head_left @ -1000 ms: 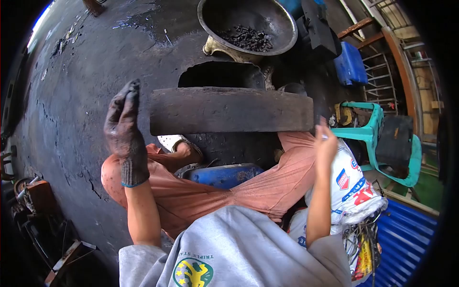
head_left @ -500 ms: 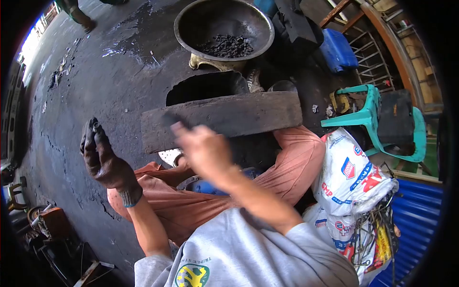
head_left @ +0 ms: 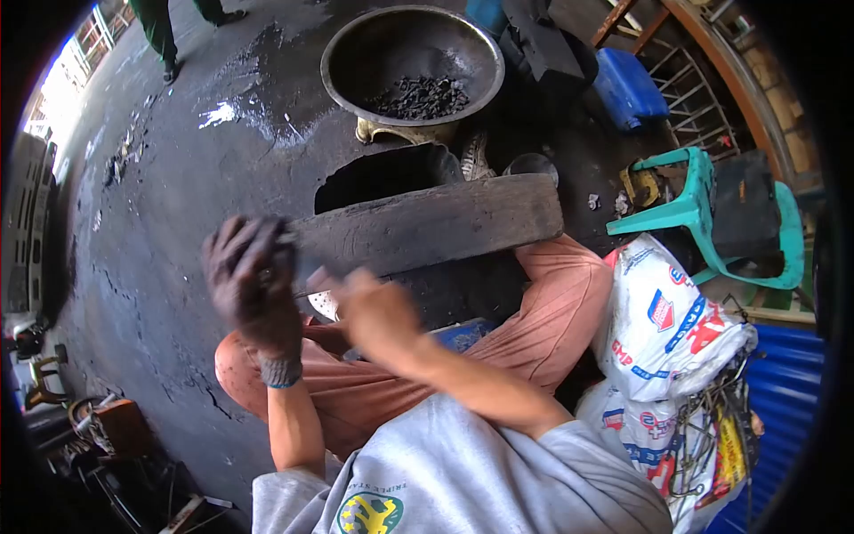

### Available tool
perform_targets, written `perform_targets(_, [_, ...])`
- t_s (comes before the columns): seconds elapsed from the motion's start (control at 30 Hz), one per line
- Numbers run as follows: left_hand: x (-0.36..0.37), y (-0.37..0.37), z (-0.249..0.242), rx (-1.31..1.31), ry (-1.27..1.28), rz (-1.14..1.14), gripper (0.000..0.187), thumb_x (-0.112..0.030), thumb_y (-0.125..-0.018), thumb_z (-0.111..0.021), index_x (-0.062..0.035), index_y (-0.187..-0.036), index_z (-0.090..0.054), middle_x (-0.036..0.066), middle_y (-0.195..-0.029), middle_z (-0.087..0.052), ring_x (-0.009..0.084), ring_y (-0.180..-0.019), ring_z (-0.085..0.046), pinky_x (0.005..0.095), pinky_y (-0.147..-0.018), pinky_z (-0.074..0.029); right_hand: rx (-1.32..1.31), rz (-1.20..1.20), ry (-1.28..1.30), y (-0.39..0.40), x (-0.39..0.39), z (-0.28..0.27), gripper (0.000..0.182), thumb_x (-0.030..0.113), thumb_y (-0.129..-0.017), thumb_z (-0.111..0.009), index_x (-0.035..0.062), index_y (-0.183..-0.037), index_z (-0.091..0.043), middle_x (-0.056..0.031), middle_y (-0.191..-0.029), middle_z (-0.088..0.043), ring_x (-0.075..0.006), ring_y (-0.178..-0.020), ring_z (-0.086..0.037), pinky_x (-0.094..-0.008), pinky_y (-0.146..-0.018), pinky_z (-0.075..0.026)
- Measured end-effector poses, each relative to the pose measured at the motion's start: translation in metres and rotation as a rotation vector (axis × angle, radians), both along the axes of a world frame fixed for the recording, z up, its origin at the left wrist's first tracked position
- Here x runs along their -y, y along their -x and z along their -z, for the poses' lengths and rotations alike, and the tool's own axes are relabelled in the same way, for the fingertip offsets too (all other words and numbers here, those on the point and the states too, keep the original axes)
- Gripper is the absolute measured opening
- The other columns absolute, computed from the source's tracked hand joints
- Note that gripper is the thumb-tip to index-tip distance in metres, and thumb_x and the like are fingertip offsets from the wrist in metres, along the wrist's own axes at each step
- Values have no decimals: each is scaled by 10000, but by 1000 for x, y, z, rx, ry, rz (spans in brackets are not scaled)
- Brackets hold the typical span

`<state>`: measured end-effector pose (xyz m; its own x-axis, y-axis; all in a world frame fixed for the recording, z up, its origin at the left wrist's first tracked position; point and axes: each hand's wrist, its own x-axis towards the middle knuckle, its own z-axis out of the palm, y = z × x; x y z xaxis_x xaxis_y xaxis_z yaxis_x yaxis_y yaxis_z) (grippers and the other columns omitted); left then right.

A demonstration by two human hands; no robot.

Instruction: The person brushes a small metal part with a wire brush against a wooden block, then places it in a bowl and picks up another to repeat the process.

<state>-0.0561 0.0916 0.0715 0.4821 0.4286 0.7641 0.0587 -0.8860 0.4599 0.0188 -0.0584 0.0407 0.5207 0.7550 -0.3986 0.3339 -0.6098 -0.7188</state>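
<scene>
Head view: dark board point(head_left: 436, 221) just beside gloved left grip point(head_left: 256, 287)

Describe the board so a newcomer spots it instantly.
Start at the big metal bowl near the top centre. Below it in the picture, just above the salmon trousers, the board slants across. Its long, dark grey-brown slab shape sets it apart from the round bowl.

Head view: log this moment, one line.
left hand: gloved, grip unclear; right hand: blurred, grip unclear; wooden plank: by right knee; metal basin: black pieces inside
</scene>
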Motion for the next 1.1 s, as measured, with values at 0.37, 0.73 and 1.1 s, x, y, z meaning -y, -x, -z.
perform_targets(0.37, [10, -6, 21, -296, -92, 179, 302, -101, -883, -781, -148, -1180, -804, 88, -1318, -745, 332, -1318, -654, 547, -1223, -421, 783, 702, 92, -196, 225, 13, 357, 273, -1051, -703, 1, -1269, -780, -224, -1070, -811, -370, -1015, -798, -492, -900, -594])
perform_targets(0.73, [37, -54, 51, -684, -84, 436, 408, -315, -880, -806, -255, -1283, -786, 16, -1503, -649, 337, -1516, -472, 595, -1303, -251, -170, 475, -492, -85, 134, 15, 397, 230, -1099, -697, 19, -1436, -704, 32, -877, -642, -30, -688, -514, -215, -629, -430])
perform_targets(1.1, [79, -25, 63, -594, 70, 141, 563, -329, -845, -849, -237, -1385, -720, 55, -1478, -648, 374, -1448, -525, 611, -1240, -318, -916, 599, -537, -54, 145, 27, 478, 306, -1160, -578, 126, -1602, -559, 29, -776, -487, -30, -549, -382, -201, -482, -323])
